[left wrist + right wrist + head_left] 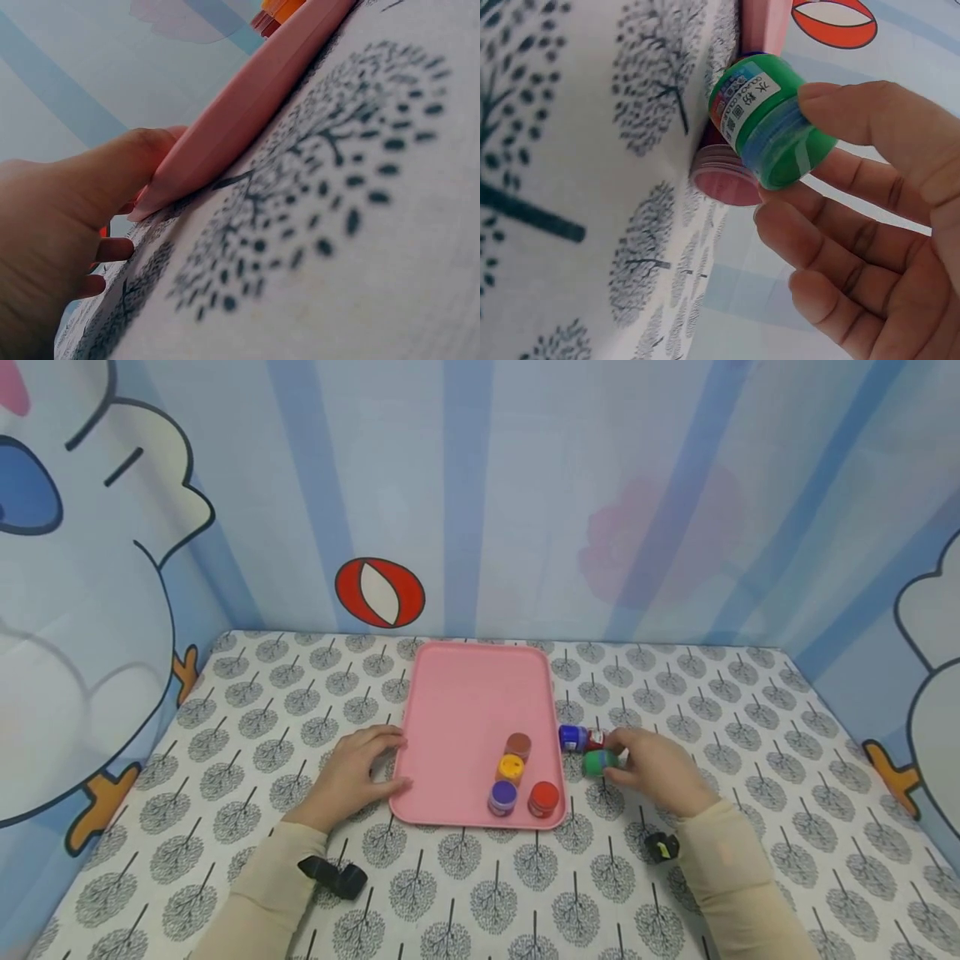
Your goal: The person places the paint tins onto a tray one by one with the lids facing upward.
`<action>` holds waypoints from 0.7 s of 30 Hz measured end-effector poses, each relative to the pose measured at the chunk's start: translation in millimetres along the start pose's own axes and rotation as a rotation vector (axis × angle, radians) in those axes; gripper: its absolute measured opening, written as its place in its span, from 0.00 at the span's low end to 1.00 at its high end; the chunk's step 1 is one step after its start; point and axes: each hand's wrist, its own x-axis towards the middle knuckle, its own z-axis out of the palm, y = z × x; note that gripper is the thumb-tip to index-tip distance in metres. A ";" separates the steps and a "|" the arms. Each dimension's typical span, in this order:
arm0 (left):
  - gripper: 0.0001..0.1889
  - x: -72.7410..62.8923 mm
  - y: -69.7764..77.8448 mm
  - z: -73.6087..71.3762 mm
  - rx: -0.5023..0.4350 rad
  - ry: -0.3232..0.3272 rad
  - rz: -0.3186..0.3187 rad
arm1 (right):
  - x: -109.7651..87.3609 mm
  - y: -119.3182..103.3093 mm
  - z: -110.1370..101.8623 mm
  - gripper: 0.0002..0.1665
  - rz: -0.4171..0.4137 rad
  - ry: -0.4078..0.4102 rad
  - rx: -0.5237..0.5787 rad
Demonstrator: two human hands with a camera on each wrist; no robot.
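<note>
My right hand (pixel 660 770) pinches a small green paint jar (pixel 761 101) between thumb and fingertips, to the right of the pink tray (pixel 465 710). The jar is tilted, its label facing the right wrist camera. Right beside it a red paint jar (pixel 596 739) and a blue paint jar (pixel 572 738) lie on their sides on the cloth. At the tray's left edge my left hand (pixel 352 772) rests with relaxed fingers, the thumb (pixel 142 154) touching the rim. Purple (pixel 502 798), yellow (pixel 511 768), brown (pixel 518 745) and red-lidded (pixel 543 799) jars stand inside the tray.
The table is covered by a white cloth (pixel 480 893) printed with grey trees. A striped blue cartoon backdrop (pixel 517 510) rises behind it. Dark straps (pixel 333 877) hang at both wrists.
</note>
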 end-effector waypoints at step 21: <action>0.31 0.1 1.7 -1.2 0.000 0.001 0.004 | 5.3 -25.7 -7.1 0.19 -0.088 0.037 -0.047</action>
